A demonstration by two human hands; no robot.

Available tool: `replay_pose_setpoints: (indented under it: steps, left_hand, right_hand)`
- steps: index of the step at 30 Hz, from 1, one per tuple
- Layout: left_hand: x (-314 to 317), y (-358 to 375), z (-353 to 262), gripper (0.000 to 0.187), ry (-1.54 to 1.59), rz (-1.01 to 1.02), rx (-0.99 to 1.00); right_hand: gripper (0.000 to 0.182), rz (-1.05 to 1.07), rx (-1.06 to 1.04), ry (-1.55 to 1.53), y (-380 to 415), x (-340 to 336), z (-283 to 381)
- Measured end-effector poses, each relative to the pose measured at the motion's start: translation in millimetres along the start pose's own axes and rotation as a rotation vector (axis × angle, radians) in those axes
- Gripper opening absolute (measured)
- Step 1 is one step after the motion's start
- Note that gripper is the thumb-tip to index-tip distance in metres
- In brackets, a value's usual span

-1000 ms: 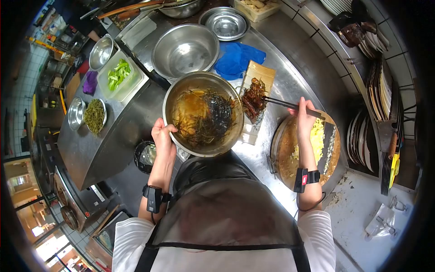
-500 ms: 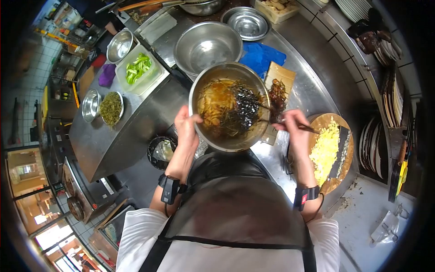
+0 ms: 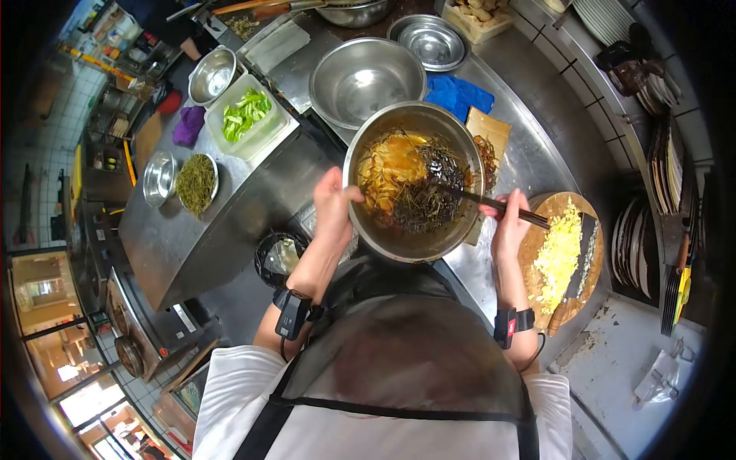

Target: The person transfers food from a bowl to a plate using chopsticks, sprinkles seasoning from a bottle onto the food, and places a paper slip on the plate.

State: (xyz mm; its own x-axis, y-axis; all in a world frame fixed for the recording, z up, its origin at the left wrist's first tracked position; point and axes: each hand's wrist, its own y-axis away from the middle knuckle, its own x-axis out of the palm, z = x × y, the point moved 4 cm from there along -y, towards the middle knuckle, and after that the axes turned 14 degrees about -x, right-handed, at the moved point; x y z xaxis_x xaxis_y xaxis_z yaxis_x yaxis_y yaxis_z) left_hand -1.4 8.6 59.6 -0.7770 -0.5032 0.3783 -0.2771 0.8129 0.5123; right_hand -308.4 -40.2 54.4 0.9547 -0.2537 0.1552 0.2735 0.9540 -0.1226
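Observation:
A steel bowl (image 3: 469,239) of dark shreds, pale pieces and brown liquid is tilted in front of my body. My left hand (image 3: 334,208) grips its left rim, thumb over the edge. Dark chopsticks (image 3: 498,204) are held in my right hand (image 3: 509,222), their tips in the dark shreds. To the right of that hand, a round wooden board (image 3: 537,205) bears chopped yellow-white bits (image 3: 560,249) and a cleaver (image 3: 581,257). Behind the bowl, cardboard (image 3: 494,132) with dried reddish-brown bits lies partly hidden.
A larger empty bowl (image 3: 366,80) stands behind, beside a blue cloth (image 3: 460,94). Leftward are a tub of cut green vegetables (image 3: 247,115), a steel bowl (image 3: 159,179) and a heap of green shreds (image 3: 197,184). Plates (image 3: 632,249) fill the right shelf. Below left stands a lined bin (image 3: 280,257).
The chopsticks have shifted left into the bowl's middle and show more clearly. The food has been stirred, with dark shreds spread lower. The view has shifted slightly.

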Motion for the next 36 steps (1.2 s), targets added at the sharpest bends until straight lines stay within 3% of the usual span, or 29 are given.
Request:
replay_pose_setpoints:
  steps: [2, 3, 5, 6, 9, 12, 13, 15, 19, 21, 22, 25, 26, 27, 29, 30, 32, 36]
  left_hand:
    - [3.1, 4.1, -7.2, 0.023, -0.028, 0.016, 0.015]
    - [6.7, 4.0, -10.2, 0.024, -0.051, 0.033, 0.038]
    - [8.8, -0.3, -11.2, 0.025, -0.079, 0.024, 0.065]
    - [8.2, -2.9, -13.0, 0.027, -0.105, 0.003, 0.099]
    - [-1.1, -12.5, -7.5, 0.024, -0.160, -0.028, 0.124]
    - [2.5, -6.9, -9.6, 0.024, -0.091, -0.033, 0.071]
    - [4.5, -5.3, -11.5, 0.024, -0.095, -0.024, 0.065]
    - [4.1, -3.8, -17.1, 0.027, -0.029, -0.009, 0.060]
    - [-1.9, -7.7, -22.2, 0.027, -0.056, -0.039, 0.074]
    - [0.2, -8.0, -25.0, 0.028, -0.034, -0.033, 0.071]
    - [-0.6, -8.8, -25.8, 0.028, -0.044, -0.026, 0.097]
    - [3.1, -6.5, -28.7, 0.029, -0.080, -0.027, 0.156]
    - [4.5, -5.1, -30.2, 0.030, -0.107, -0.033, 0.183]
    - [3.8, -5.1, -30.5, 0.030, -0.111, -0.032, 0.185]
    - [2.2, -7.1, -28.7, 0.028, -0.141, -0.034, 0.162]
    - [2.4, -6.5, -27.3, 0.028, -0.143, -0.033, 0.163]
    - [2.9, -4.8, -25.2, 0.029, -0.155, -0.039, 0.156]
    - [3.7, -1.0, -22.9, 0.026, -0.145, -0.016, 0.151]
  right_hand:
    - [0.023, 0.029, -0.243, 0.133, -5.8, 9.4, 27.0]
    - [0.023, 0.022, -0.246, 0.140, -8.4, 7.5, 27.9]
    - [0.019, 0.305, -0.431, 0.627, -10.9, 14.7, 34.5]
    - [0.017, 0.367, -0.325, 0.673, -3.2, 22.2, 41.5]
    - [0.013, 0.459, -0.115, 0.344, 16.1, 25.8, 35.4]
    - [0.014, 0.587, -0.204, 0.342, 41.3, 54.0, 60.0]
    - [0.015, 0.709, -0.322, 0.424, 47.7, 64.5, 68.1]
    - [0.015, 0.757, -0.439, 0.608, 46.3, 56.5, 58.1]
    - [0.011, 0.412, -0.463, 0.670, 33.1, 23.6, 68.1]
    - [0.008, 0.274, -0.359, 0.491, 25.0, 14.0, 70.1]
    - [0.007, 0.238, -0.182, 0.286, 23.2, 9.1, 61.2]
    - [0.008, 0.321, -0.006, 0.165, 29.8, 20.0, 51.3]
    - [0.008, 0.388, 0.036, 0.255, 33.0, 23.1, 48.7]
    - [0.006, 0.406, 0.032, 0.320, 33.9, 23.7, 45.5]
    - [0.004, 0.455, -0.258, 0.527, 30.0, 23.5, 54.9]
    - [0.004, 0.453, -0.259, 0.526, 25.4, 19.9, 55.2]
    - [0.004, 0.512, -0.634, 0.755, 18.4, 18.8, 67.9]
    - [0.008, 0.360, -0.449, 0.702, 14.2, 11.0, 72.6]
